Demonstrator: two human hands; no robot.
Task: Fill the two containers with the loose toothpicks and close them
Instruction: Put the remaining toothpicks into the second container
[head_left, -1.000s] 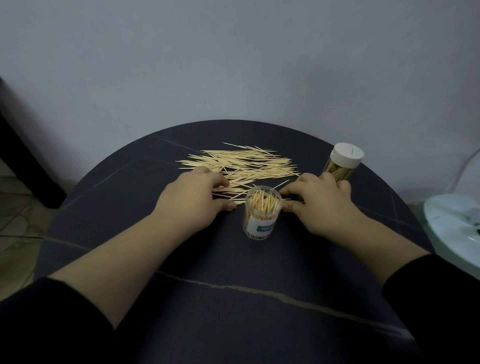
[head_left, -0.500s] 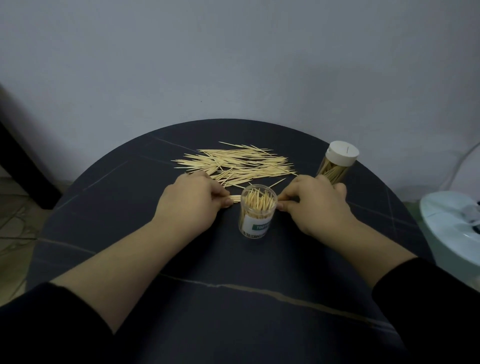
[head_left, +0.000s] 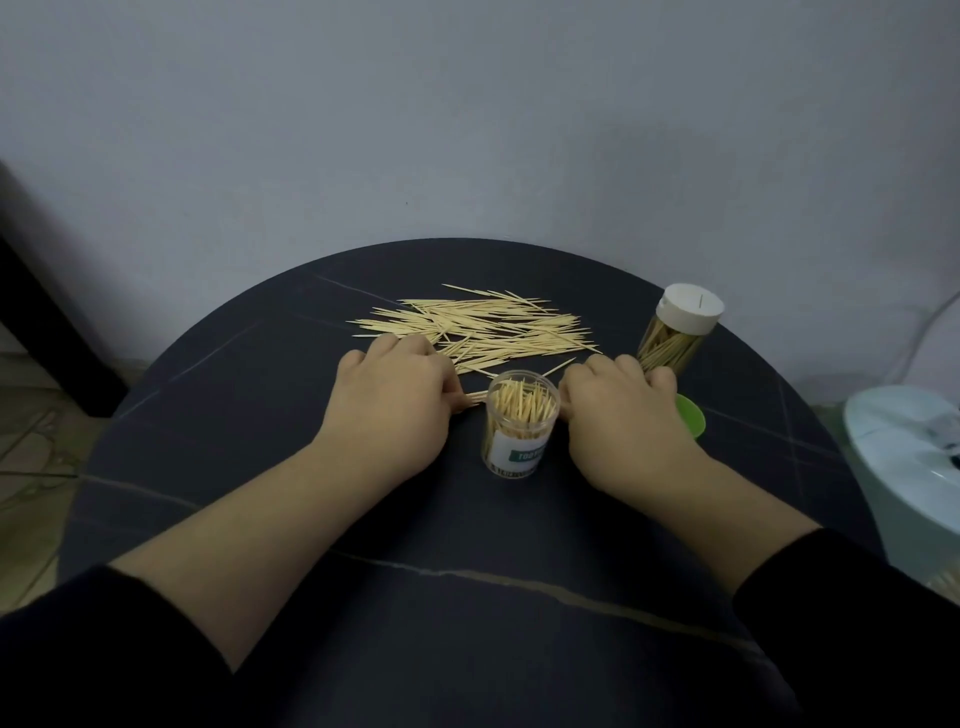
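Observation:
An open clear container (head_left: 521, 434), packed with upright toothpicks, stands between my hands. Loose toothpicks (head_left: 483, 327) lie scattered just beyond it. My left hand (head_left: 395, 410) pinches one end of a small toothpick bundle (head_left: 471, 400) that runs behind the open container. My right hand (head_left: 623, 421) has its fingers curled toward the bundle's other end, and the contact is hidden by the container. A green lid (head_left: 693, 418) peeks out from under my right hand. The second container (head_left: 675, 338), closed with a white lid, stands at the right.
The round dark table (head_left: 363, 571) ends close behind the loose pile, against a grey wall. A pale round appliance (head_left: 904, 457) stands off the table's right side. A dark furniture leg (head_left: 47, 332) is at the left.
Both hands drew closer to the open container and toward each other, gathering a small bundle. The green lid has come into sight under my right hand.

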